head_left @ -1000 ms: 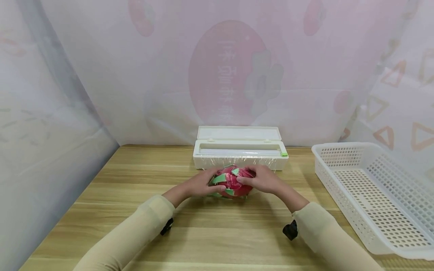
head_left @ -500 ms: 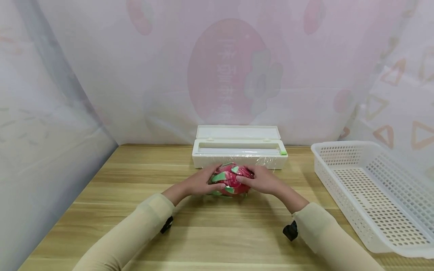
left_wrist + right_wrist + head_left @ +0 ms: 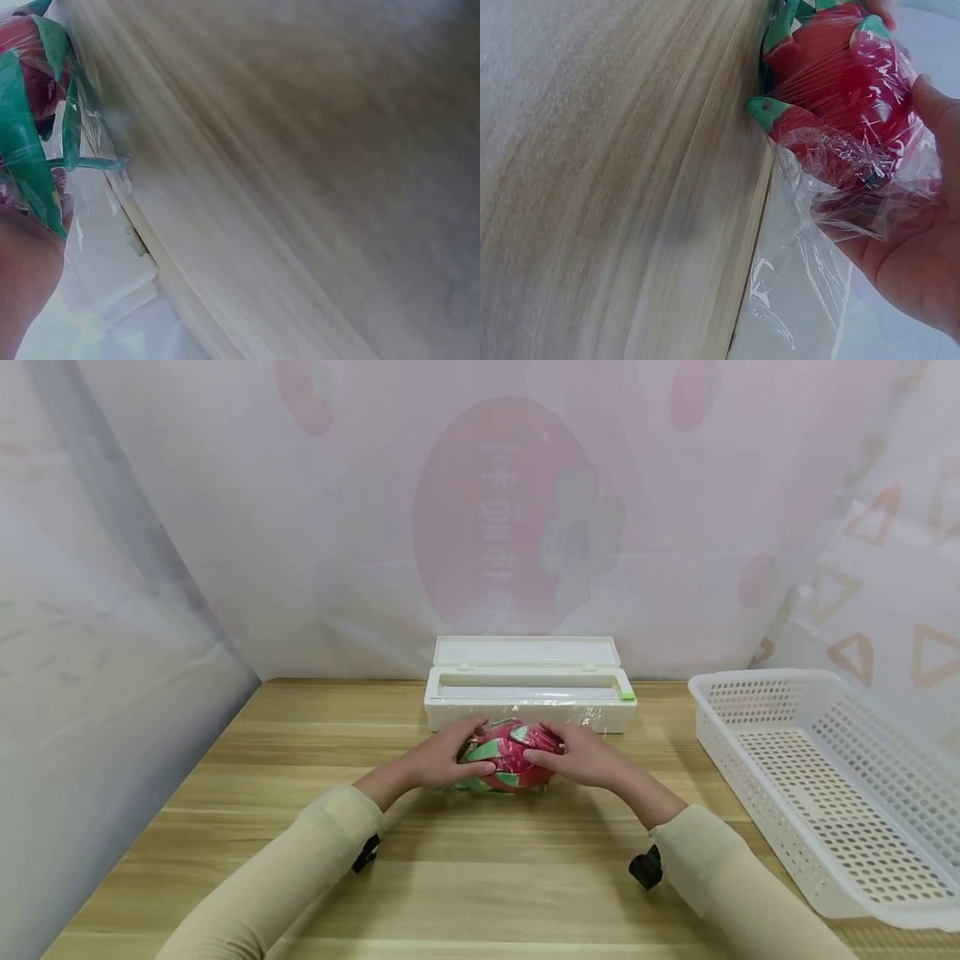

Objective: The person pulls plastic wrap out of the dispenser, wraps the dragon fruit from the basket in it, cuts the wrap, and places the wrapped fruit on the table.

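Observation:
A dragon fruit (image 3: 513,756), red with green scale tips, lies on the table in front of the cling film box (image 3: 531,710). Clear cling film (image 3: 877,150) wraps it, crumpled and bunched near the right palm in the right wrist view. My left hand (image 3: 444,758) holds the fruit's left side, thumb at the front and fingers toward the back. From the other side my right hand (image 3: 585,756) grips it, its thumb pressing the front. The undersides of the fruit and several fingertips are hidden. Loose film also trails toward the box's front in the right wrist view.
The white box's lid (image 3: 527,651) stands raised at the back, with a green slider (image 3: 627,697) at its right end. A white perforated basket (image 3: 798,793) sits at the right. Wood-grain table (image 3: 480,885) extends toward me; printed fabric walls (image 3: 360,527) enclose it.
My left hand has shifted slightly left along the fruit, its fingers spreading a little. Fewer film strands show across the box's front. The right hand stays nearly still.

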Tool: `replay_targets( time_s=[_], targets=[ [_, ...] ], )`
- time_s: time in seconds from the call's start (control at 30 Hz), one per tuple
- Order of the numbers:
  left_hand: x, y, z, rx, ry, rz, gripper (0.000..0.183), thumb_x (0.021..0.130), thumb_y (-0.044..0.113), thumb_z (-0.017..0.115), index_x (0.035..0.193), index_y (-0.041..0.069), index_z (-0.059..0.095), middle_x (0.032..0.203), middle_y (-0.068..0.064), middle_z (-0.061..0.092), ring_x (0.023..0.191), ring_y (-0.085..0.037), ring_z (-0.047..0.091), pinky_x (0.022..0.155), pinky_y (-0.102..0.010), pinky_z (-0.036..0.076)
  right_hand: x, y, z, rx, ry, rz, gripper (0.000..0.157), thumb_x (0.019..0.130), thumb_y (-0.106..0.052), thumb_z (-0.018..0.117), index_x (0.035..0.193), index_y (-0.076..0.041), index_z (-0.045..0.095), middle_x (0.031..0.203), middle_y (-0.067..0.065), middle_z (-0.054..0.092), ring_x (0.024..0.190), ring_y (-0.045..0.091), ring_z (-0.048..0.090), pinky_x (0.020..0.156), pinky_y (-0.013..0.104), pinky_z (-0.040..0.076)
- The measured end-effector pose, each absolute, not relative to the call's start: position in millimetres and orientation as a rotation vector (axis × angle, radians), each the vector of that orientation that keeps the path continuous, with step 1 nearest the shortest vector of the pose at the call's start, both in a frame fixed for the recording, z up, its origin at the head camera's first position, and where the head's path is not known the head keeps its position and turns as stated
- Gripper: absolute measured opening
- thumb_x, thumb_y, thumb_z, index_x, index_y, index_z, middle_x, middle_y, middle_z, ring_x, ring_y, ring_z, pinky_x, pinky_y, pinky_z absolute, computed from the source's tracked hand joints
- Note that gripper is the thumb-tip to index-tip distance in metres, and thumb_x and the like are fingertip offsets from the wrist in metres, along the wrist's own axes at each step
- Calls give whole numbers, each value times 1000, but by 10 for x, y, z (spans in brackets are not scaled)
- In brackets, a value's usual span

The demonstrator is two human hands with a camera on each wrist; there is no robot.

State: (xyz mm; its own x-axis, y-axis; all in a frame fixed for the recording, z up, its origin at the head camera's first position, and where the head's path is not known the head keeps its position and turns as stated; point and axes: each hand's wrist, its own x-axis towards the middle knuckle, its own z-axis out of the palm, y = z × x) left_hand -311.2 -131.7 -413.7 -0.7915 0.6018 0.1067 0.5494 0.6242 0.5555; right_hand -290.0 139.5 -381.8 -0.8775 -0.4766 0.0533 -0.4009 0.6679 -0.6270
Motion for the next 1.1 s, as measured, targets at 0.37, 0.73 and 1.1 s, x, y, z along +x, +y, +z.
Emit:
replay_targets(
  time_s=[0.37,0.73,1.1],
  targets=[
    [-3098,-1307,-4075,969,2757,915,83,90,54,62,152,9,30,136,-10,49,123,-24,47,102,-48,40,-2896,1476,-3770,-766,2750,-1006,74,93,-47,61,140,8,44,133,23,54,121,35,54,95,48,47],
    [-3134,-1312,-4034,1001,2772,930,80,91,51,62,153,12,29,139,-8,47,123,-24,48,101,-47,41,-2872,1581,-3715,-752,2737,-1043,71,95,-44,61,139,9,45,136,26,51,119,40,55,91,47,50],
    [-3143,-1273,-3902,1004,2832,907,82,91,54,60,152,9,31,144,-8,43,126,-24,45,100,-47,42,-2890,1717,-3648,-729,2795,-1054,71,95,-45,59,140,8,44,138,25,49,120,40,54,94,48,47]
  ],
)
